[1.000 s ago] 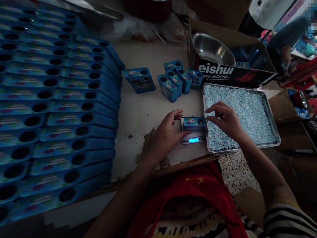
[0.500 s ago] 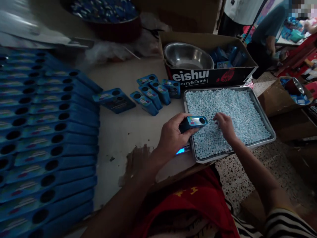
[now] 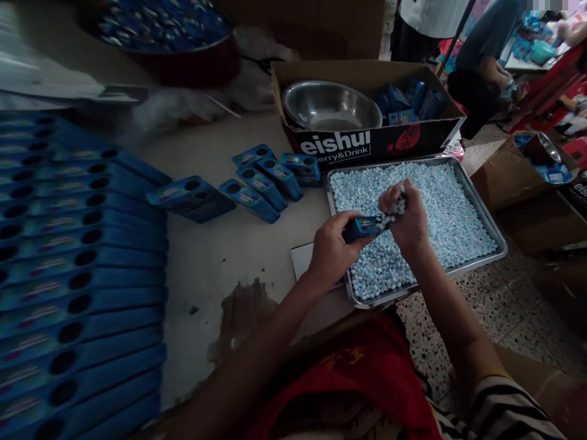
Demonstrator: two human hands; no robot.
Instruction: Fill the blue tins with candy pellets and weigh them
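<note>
My left hand (image 3: 334, 249) is wrapped round a small blue candy box (image 3: 362, 227), its round opening turned toward the other hand. Closed around a clump of pale candies, my right hand (image 3: 407, 217) is right beside that opening, and some candies (image 3: 389, 214) show between its fingers and the box. Beneath both is a metal tray (image 3: 503, 247) filled with small white and pale-blue candies (image 3: 458, 214). Several more blue boxes (image 3: 257, 183) with round holes stand on the table to the left of the tray.
Rows of blue boxes (image 3: 82, 281) fill the table's left side. Behind the tray, a carton (image 3: 339, 150) holds a steel bowl (image 3: 330, 104) and blue boxes. A red basin (image 3: 192, 64) stands at the back. Another person (image 3: 486, 49) sits at upper right, near a brown carton (image 3: 504, 171).
My right hand has scooped up candies and come to the box's opening. The left hand still holds the box, now tipped toward it. The view has shifted slightly.
</note>
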